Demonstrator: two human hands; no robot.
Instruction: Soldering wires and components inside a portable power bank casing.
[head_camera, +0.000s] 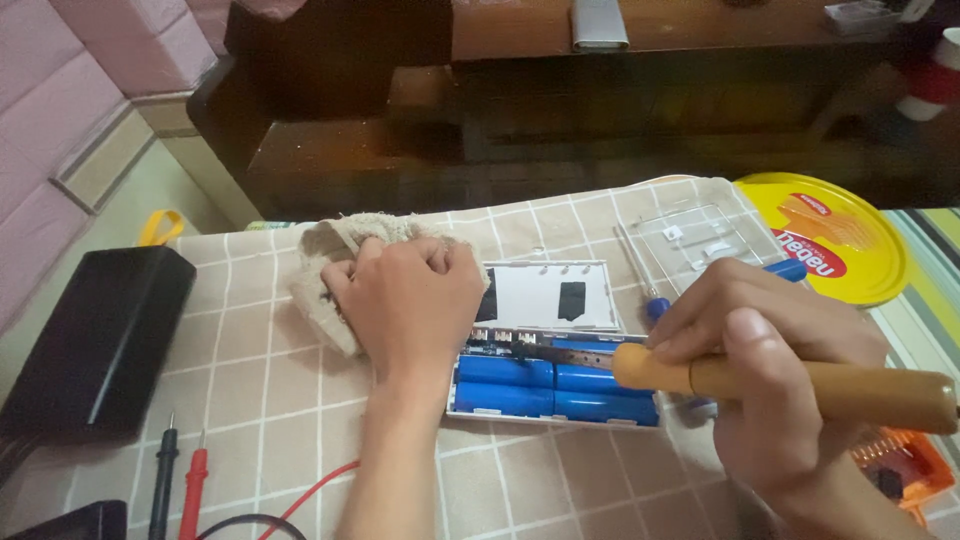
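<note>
A: What was on the bench (560, 490)?

B: A soft cloth with squares covered it. On it lay a white plastic case (552, 348), open, with smooth blue round batteries (556, 388) in rows inside.

A: And the hands?

B: The left hand (412, 300) was curled shut, pressing a rough beige rag (335, 262) beside the case. The right hand (775, 355) was closed round the wooden handle of a soldering iron (790, 385), its dark metal tip over the batteries.

A: What could have gone wrong?

B: I think the hot tip could have slipped and burned a battery, the cloth or a finger, because everything sat so close
</note>
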